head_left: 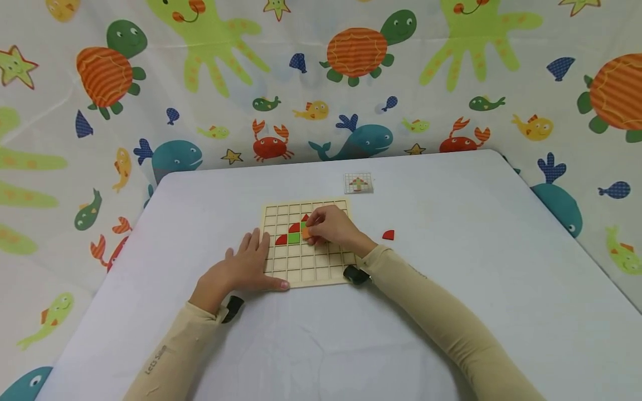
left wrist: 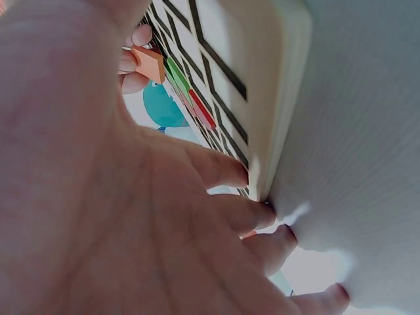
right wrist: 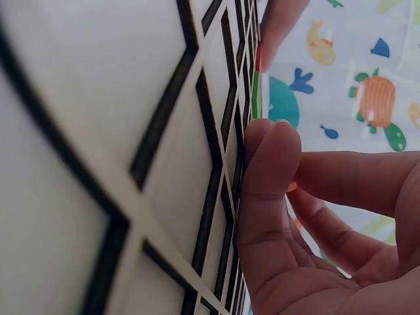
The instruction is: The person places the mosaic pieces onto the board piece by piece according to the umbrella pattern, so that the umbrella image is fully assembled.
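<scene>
A wooden grid board (head_left: 301, 264) lies on the white-covered table. My left hand (head_left: 241, 270) rests along its left edge, fingers spread, with the thumb at the near edge. My right hand (head_left: 333, 225) is over the board's middle and pinches an orange square tile (left wrist: 149, 63) between thumb and fingers. In the left wrist view the tile stands tilted above the grid. Left of those fingertips sit red quarter-round tiles (head_left: 281, 240), a green square tile (head_left: 293, 238) and a red triangle tile (head_left: 306, 218). Another green tile is partly hidden by the right fingers.
A loose red quarter-round tile (head_left: 388, 235) lies on the table (head_left: 476, 267) right of the board. Behind the board is a small pattern card (head_left: 358, 183) with a coloured grid picture. A curtain (head_left: 311, 50) printed with sea animals hangs behind the table.
</scene>
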Demonstrator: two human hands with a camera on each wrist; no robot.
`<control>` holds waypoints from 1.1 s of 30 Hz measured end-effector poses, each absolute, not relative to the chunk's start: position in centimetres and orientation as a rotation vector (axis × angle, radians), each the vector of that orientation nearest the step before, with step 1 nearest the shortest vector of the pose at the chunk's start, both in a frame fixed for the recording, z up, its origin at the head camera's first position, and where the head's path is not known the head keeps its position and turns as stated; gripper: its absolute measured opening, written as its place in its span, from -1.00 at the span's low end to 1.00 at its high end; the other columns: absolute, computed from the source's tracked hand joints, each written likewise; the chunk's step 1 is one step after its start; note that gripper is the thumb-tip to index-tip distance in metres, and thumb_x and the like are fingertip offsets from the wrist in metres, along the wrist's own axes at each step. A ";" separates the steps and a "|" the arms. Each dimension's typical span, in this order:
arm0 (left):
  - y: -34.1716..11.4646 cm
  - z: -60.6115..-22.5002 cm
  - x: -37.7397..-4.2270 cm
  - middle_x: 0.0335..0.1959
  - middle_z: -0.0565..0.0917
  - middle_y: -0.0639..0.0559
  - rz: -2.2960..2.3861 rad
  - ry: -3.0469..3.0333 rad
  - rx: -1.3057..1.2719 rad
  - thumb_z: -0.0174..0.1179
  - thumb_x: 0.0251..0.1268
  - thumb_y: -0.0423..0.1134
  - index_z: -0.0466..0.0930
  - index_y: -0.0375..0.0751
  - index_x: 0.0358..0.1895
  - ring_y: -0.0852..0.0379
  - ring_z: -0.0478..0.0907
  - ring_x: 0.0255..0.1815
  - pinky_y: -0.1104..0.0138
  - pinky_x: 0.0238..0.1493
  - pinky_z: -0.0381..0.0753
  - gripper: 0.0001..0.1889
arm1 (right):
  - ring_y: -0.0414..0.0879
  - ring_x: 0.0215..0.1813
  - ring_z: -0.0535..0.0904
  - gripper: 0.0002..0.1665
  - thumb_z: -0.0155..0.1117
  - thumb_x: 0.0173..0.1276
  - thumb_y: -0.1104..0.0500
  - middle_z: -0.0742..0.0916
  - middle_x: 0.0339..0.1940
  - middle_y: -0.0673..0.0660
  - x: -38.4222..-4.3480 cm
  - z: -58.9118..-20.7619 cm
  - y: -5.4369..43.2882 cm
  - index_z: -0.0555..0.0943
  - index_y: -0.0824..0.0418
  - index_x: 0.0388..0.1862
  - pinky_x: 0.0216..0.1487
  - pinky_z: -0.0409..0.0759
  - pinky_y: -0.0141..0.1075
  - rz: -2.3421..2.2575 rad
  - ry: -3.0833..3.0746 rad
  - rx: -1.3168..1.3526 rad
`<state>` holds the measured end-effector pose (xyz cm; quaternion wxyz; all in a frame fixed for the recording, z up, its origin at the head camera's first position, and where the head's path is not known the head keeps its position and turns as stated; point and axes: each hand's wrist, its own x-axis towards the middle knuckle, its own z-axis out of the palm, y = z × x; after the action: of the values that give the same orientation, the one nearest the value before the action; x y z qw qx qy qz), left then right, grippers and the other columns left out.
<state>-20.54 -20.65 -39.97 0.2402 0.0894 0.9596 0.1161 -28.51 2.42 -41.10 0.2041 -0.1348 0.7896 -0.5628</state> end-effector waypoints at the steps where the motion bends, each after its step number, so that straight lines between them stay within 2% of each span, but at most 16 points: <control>1: -20.7 -39.9 -20.5 0.72 -0.25 -0.51 0.318 2.625 0.243 0.46 0.14 0.45 -0.22 -0.48 0.72 -0.51 -0.30 0.71 -0.52 0.48 -0.10 0.45 | -0.09 -0.44 0.72 -0.91 0.32 0.52 0.40 0.75 -0.30 0.23 -28.5 -41.1 2.4 0.68 0.40 -0.05 -0.32 0.70 -0.36 -1.566 2.200 -0.378; 21: -20.6 -39.7 -20.5 0.72 -0.25 -0.52 0.320 2.631 0.247 0.47 0.14 0.42 -0.22 -0.48 0.71 -0.52 -0.29 0.70 -0.53 0.47 -0.11 0.44 | -0.07 -0.49 0.77 -0.89 0.37 0.50 0.38 0.76 -0.28 0.25 -28.6 -41.6 2.4 0.72 0.42 -0.07 -0.31 0.77 -0.28 -1.547 2.222 -0.449; 33: -20.5 -39.8 -20.6 0.72 -0.27 -0.51 0.333 2.616 0.240 0.47 0.14 0.44 -0.24 -0.49 0.71 -0.51 -0.32 0.71 -0.51 0.49 -0.13 0.46 | -0.09 -0.53 0.72 -0.87 0.36 0.48 0.39 0.77 -0.41 0.19 -28.5 -41.8 2.7 0.73 0.41 -0.06 -0.36 0.75 -0.27 -1.502 2.289 -0.533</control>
<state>-20.60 -20.50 -39.81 0.2444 0.0878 0.9579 0.1221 -28.54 2.70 -41.79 0.1753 -0.1880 0.8079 -0.5303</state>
